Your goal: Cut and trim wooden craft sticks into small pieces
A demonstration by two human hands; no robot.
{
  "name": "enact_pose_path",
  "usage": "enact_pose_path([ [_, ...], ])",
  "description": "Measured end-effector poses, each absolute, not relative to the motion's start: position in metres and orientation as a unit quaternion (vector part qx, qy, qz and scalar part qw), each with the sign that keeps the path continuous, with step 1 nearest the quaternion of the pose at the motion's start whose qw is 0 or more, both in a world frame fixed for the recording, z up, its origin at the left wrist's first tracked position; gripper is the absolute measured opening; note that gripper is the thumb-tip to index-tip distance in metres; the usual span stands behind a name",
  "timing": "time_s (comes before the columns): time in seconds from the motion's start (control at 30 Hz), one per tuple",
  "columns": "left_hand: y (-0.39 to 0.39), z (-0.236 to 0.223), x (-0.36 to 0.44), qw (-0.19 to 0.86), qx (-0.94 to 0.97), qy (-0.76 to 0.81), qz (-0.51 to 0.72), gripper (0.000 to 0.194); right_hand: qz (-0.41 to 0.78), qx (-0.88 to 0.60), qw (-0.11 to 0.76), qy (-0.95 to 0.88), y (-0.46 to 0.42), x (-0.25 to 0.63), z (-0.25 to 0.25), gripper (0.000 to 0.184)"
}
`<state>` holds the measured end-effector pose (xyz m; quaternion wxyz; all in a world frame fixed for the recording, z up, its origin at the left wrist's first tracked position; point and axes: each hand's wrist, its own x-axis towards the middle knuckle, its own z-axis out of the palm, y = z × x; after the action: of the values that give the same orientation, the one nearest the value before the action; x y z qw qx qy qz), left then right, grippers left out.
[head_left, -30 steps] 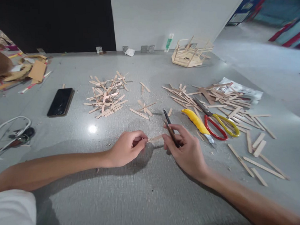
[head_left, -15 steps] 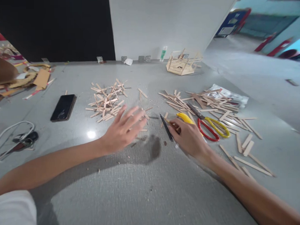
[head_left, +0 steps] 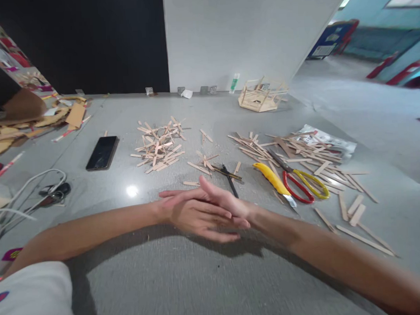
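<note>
My left hand point(head_left: 198, 218) and my right hand point(head_left: 225, 198) are pressed together over the middle of the table, palm against palm. Fingers on both are stretched out, and nothing shows between them, though the touching palms are hidden. Just beyond them lies a black pen point(head_left: 231, 182), crossed by a thin brownish strip-like tool point(head_left: 237, 176) whose kind I cannot make out. To the right rest a yellow utility knife point(head_left: 271, 177) and scissors point(head_left: 297, 186) with red and yellow handles. A few short wooden sticks point(head_left: 196, 168) lie ahead of the hands.
A pile of cut sticks point(head_left: 159, 148) sits left of centre, a larger stick pile point(head_left: 310, 155) on the right by a plastic bag point(head_left: 334, 140). At the back stands a stick-built frame point(head_left: 258, 102). A phone point(head_left: 102, 153), keys point(head_left: 56, 191) and white cable point(head_left: 33, 177) are left.
My hands have come together from apart. My right hand has moved left and let go of the brownish tool, which now lies across the pen. The view has shifted slightly left.
</note>
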<state>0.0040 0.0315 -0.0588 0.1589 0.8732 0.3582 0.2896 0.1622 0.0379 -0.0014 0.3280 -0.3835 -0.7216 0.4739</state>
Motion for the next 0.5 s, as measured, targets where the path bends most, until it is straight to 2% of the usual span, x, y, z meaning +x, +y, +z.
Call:
enact_pose_path([
  [0.03, 0.041, -0.051, 0.002, 0.185, 0.937, 0.225, 0.194, 0.048, 0.501, -0.352, 0.299, -0.732, 0.046, 0.172, 0.006, 0.076],
  [0.1, 0.058, -0.034, -0.005, 0.196, 0.957, 0.145, 0.154, 0.042, 0.611, -0.253, 0.161, -0.732, 0.065, 0.195, 0.022, 0.082],
  [0.13, 0.065, -0.027, -0.007, 0.197, 0.961, 0.128, 0.147, 0.042, 0.626, -0.247, 0.150, -0.724, 0.074, 0.206, 0.029, 0.083],
  [0.2, 0.071, -0.019, -0.009, 0.198, 0.966, 0.099, 0.136, 0.041, 0.592, -0.326, 0.233, -0.699, 0.088, 0.217, 0.036, 0.079],
  [0.27, 0.067, -0.017, -0.003, 0.201, 0.967, 0.076, 0.137, 0.038, 0.546, -0.384, 0.298, -0.683, 0.095, 0.212, 0.033, 0.064],
  [0.33, 0.059, -0.019, 0.009, 0.222, 0.963, 0.090, 0.126, 0.031, 0.563, -0.346, 0.283, -0.695, 0.093, 0.195, 0.024, 0.056],
  [0.43, 0.052, -0.017, 0.024, 0.272, 0.933, 0.216, 0.092, 0.019, 0.595, -0.222, 0.159, -0.756, 0.082, 0.170, 0.018, 0.056],
  [0.5, 0.056, -0.012, 0.024, 0.278, 0.916, 0.275, 0.092, 0.031, 0.563, -0.204, 0.101, -0.795, 0.080, 0.171, 0.026, 0.049],
])
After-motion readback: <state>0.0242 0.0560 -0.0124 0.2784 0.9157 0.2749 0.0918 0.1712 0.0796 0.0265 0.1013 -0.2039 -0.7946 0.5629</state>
